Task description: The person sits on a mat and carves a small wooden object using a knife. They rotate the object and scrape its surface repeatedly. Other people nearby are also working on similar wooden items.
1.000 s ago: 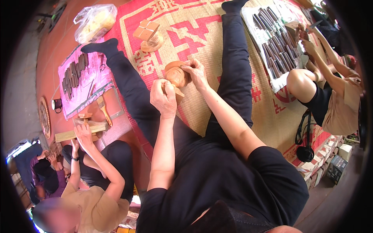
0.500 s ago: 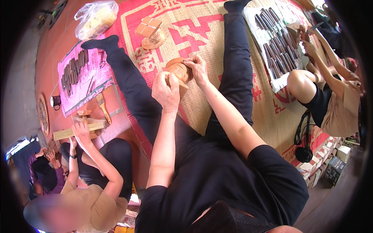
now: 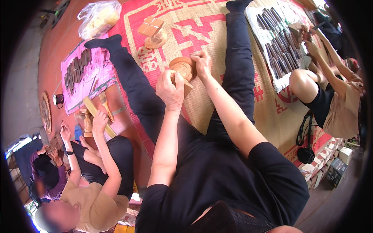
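Note:
Between my legs, just above the woven mat [image 3: 202, 112], is a turned wooden piece [image 3: 182, 69] with a round rim, a carved middle and a squared block at its near end. My left hand [image 3: 169, 91] is closed around the block end. At the rim's right side is my right hand [image 3: 203, 65], its thumb and fingers pinched together; whatever they hold, if anything, is too small to tell. Farther off on the mat stands a similar wooden piece [image 3: 156, 40], its square block [image 3: 150, 26] marked with pale crossing lines.
Rows of chisels lie on a white cloth [image 3: 276, 86] at right and a pink cloth [image 3: 103, 64] at left. A brush [image 3: 105, 106] and a clear plastic bag [image 3: 97, 19] are at left. Co-workers sit on both sides; the left one holds a wooden strip [image 3: 91, 106].
My hands and the wooden piece sit slightly farther right in view; the right hand has risen a little along the rim. At left, the co-worker's wooden strip has swung to a steep slant.

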Tool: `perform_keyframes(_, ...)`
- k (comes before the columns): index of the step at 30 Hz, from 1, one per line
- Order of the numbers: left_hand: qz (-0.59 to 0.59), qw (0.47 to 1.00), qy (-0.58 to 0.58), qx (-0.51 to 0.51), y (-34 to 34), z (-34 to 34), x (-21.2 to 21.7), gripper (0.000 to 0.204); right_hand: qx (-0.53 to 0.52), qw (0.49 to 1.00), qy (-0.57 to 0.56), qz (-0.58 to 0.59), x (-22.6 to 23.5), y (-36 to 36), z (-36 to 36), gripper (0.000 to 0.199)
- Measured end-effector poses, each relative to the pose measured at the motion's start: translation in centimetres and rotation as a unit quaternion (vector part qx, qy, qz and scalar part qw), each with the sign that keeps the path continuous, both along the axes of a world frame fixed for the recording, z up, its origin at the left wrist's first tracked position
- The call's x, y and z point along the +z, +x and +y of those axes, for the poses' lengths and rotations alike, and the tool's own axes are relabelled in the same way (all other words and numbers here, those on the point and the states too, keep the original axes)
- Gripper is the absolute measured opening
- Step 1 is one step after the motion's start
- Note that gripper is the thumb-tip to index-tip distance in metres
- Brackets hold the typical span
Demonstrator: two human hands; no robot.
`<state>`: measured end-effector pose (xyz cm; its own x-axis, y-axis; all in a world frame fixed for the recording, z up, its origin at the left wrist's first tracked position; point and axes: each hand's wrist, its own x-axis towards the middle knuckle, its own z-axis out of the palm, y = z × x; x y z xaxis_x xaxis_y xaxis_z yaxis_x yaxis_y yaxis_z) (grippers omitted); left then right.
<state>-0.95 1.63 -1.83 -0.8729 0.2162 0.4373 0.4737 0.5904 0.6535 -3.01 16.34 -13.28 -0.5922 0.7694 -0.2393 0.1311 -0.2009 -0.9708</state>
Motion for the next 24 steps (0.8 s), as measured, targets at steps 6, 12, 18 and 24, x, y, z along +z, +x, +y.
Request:
perform_keyframes(6, 0.002, 1.000, 0.022, 0.005, 0.0, -0.7, -0.3, 0.012, 0.085, 0.990, -0.069, 0.090, 1.9, 1.6, -1.1, 0.012)
perform_keyframes(12, -0.005, 1.000, 0.007, 0.009, -0.5, 0.6, -0.2, 0.012, 0.045, 0.998, 0.000, -0.045, 1.6, -0.3, 0.0, 0.013)
perform_keyframes(18, 0.027, 1.000, 0.004, 0.004, -0.2, 0.1, -0.6, 0.012, 0.072, 0.992, -0.080, 0.062, 2.8, 0.7, 0.8, 0.012)
perform_keyframes(24, 0.047, 0.998, -0.022, -0.034, 0.3, 1.1, 0.5, 0.010, 0.022, 0.998, 0.051, -0.016, 0.9, -0.3, 0.8, 0.016)
